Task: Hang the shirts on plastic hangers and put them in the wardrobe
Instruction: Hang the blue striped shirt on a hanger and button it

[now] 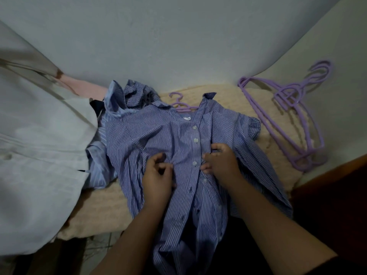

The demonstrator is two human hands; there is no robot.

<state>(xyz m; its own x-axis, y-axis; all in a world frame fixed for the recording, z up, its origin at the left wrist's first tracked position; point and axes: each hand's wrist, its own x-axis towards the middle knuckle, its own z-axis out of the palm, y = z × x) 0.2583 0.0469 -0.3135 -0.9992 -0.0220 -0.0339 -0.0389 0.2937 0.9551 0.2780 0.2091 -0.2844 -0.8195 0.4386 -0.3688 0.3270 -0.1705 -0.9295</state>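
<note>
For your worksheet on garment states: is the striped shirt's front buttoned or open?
Partly buttoned. On the shirt the upper buttons sit closed on the placket; lower down the edges gape apart. Both hands, left and right, work there.

Dim bluish light, soft focus, curved edges

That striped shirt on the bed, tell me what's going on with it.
A person is working on the striped shirt, which lies front up on the beige blanket with a purple hanger already in its collar. Both hands are at the button strip: the left hand and right hand each pinch the fabric, seemingly buttoning it. Spare hangers lie to the right.
</note>
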